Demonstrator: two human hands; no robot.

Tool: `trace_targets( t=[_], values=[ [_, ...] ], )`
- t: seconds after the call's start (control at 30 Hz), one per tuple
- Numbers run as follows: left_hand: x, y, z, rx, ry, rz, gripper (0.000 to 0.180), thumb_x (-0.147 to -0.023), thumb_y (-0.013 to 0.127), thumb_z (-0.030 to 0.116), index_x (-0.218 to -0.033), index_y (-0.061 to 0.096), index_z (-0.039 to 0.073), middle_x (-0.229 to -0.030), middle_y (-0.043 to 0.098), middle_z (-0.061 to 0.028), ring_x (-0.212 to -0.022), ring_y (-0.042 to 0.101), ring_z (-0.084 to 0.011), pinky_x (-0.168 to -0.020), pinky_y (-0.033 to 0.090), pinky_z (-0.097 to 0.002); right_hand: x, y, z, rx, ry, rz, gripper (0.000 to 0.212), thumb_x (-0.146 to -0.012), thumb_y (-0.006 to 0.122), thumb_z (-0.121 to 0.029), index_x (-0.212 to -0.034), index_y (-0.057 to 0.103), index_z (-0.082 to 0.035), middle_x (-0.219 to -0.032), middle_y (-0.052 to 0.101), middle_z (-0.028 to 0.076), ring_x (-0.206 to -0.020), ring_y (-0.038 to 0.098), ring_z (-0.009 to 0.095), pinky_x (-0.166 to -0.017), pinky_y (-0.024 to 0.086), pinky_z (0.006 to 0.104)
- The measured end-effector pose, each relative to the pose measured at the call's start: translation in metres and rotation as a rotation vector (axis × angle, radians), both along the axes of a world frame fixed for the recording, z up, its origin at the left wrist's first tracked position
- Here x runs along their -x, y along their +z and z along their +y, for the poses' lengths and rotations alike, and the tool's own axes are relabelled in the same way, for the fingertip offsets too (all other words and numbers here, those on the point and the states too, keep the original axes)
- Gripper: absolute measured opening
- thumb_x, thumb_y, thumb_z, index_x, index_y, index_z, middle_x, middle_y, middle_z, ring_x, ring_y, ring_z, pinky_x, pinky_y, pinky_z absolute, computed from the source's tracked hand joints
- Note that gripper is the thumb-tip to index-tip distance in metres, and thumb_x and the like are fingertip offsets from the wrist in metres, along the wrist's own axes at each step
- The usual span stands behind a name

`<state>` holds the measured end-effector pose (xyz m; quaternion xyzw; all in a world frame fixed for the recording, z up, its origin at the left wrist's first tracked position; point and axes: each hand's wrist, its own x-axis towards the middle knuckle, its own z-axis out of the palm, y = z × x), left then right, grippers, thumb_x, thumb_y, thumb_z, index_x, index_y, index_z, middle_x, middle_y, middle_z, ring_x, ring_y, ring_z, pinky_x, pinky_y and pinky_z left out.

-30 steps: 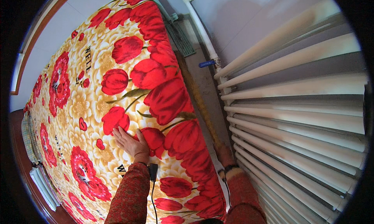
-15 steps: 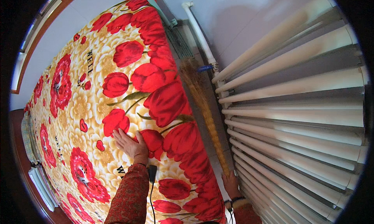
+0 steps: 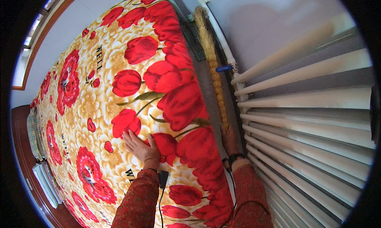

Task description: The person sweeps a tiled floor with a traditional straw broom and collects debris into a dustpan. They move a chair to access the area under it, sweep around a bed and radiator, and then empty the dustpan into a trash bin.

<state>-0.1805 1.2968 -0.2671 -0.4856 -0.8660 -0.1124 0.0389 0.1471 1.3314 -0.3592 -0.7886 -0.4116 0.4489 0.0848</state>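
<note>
Broom (image 3: 213,65) thrust farther up gap between flowered bedcover (image 3: 85,105) and radiator (image 3: 305,97), bristles now beside white pipe (image 3: 218,31): reach clearly longer! Right hand (image 3: 230,141) wrapped round handle's near end, individual fingers unclear. Left hand (image 3: 143,149) flat on bedcover, fingers slightly spread. No container made out.

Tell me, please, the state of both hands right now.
Left hand: open, resting on the floral bedspread.
Right hand: closed, holding the straw broom.

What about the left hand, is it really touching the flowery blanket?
Touching. The head view shows the left hand laid flat, palm down, on the flowery blanket, with no gap showing under it.
</note>
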Motion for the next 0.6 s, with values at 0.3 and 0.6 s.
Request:
trace_targets(
  t=[0.3, 0.6],
  values=[
    [0.001, -0.004, -0.002, 0.0, -0.022, 0.009, 0.076, -0.088, 0.057, 0.04, -0.146, 0.024, 0.001, -0.153, 0.02, -0.0224, -0.144, 0.015, -0.0376, -0.115, 0.012, -0.0519, 0.043, -0.072, 0.158, -0.12, 0.422, -0.233, 0.05, -0.096, 0.048, -0.044, -0.106, 0.06, 0.003, -0.092, 0.064, 0.023, -0.083, 0.063, 0.039, -0.072, 0.047, 0.0439],
    [0.0, -0.001, 0.0, -0.007, -0.007, 0.007, 0.076, -0.089, 0.056, 0.042, -0.146, 0.025, 0.003, -0.154, 0.02, -0.022, -0.143, 0.016, -0.0383, -0.114, 0.013, -0.0534, -0.012, 0.005, -0.016, 0.222, 0.14, -0.07, 0.047, -0.096, 0.052, -0.039, -0.101, 0.061, 0.007, -0.091, 0.064, 0.026, -0.084, 0.064, 0.035, -0.071, 0.047, 0.043]
  ],
)
